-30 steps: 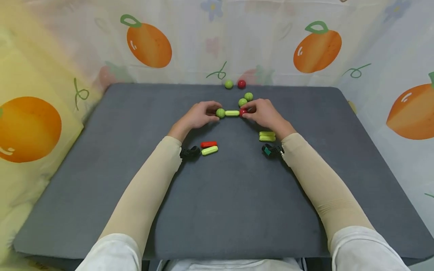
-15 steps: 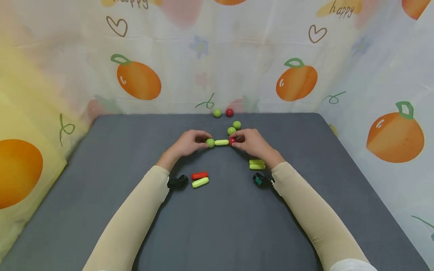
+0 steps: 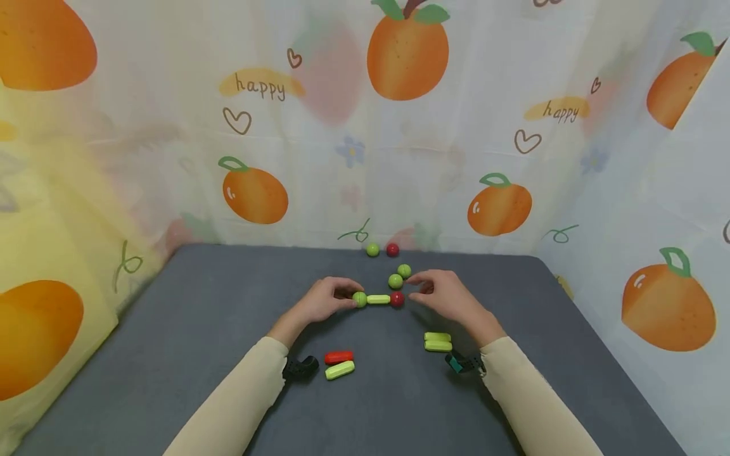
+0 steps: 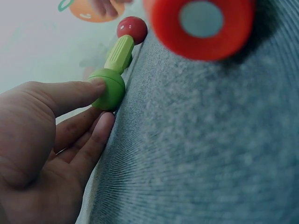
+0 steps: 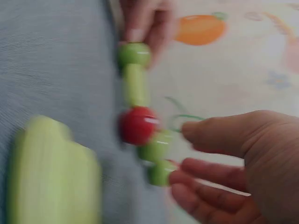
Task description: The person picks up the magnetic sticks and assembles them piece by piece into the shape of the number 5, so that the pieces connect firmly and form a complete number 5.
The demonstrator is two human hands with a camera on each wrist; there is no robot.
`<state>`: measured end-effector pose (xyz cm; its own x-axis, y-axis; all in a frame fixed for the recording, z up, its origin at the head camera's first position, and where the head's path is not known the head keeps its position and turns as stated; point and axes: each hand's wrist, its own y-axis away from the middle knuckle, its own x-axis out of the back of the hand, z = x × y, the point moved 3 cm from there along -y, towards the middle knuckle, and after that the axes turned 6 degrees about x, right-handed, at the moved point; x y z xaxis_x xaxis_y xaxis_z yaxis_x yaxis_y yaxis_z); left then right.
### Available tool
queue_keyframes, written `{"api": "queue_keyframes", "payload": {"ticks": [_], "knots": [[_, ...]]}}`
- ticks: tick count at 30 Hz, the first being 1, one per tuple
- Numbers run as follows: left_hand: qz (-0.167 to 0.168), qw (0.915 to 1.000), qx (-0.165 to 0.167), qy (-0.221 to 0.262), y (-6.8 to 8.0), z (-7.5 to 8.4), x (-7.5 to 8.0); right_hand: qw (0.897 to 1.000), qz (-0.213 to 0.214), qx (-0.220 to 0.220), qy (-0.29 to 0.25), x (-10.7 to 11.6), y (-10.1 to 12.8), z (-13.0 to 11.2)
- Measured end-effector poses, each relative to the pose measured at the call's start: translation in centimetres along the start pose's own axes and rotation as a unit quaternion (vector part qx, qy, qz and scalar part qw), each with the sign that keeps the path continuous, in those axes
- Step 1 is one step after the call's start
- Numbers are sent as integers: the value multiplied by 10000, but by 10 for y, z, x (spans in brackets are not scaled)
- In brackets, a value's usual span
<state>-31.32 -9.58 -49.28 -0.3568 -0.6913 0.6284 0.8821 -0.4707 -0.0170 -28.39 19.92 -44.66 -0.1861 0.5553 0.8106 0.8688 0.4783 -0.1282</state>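
Note:
A green ball (image 3: 360, 299), a light green ribbed rod (image 3: 378, 299) and a red ball (image 3: 397, 299) lie joined in a row on the grey table. My left hand (image 3: 325, 301) pinches the green ball between thumb and fingers, which the left wrist view shows close up at that ball (image 4: 111, 91). To the right of the red ball, my right hand (image 3: 447, 296) is apart from it, thumb and fingers spread around nothing. In the right wrist view a gap separates the right thumb (image 5: 210, 135) from the red ball (image 5: 139, 126).
Two green balls (image 3: 396, 281) sit just behind the row. At the far edge are another green ball (image 3: 372, 249) and a red ball (image 3: 392, 249). Red (image 3: 339, 358) and light green (image 3: 339, 370) rods lie front left; two light green rods (image 3: 438, 346) lie front right.
The right hand has let go of the red ball and drawn away to the right. The left hand keeps its pinch on the green ball. The head view has tilted upward.

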Motion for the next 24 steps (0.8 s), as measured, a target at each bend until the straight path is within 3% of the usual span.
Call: {"api": "queue_keyframes", "payload": {"ticks": [6, 9, 12, 20, 24], "knots": [[-148, 9997, -147, 99, 1, -3, -6, 9960, -824, -266, 226, 27, 36, 2], [-49, 9999, -73, 113, 1, -4, 0, 9897, -1388, -162, 308, 28, 39, -2], [-81, 9999, -10, 109, 1, -4, 0, 9851, -1690, -159, 283, 22, 41, -7], [-133, 9999, -40, 95, 0, -3, 2, 9809, -1864, -292, 466, 12, 37, -13], [-153, 9998, -15, 105, -1, -4, 1, 9839, -1715, -399, 294, 9, 36, -6]]}}
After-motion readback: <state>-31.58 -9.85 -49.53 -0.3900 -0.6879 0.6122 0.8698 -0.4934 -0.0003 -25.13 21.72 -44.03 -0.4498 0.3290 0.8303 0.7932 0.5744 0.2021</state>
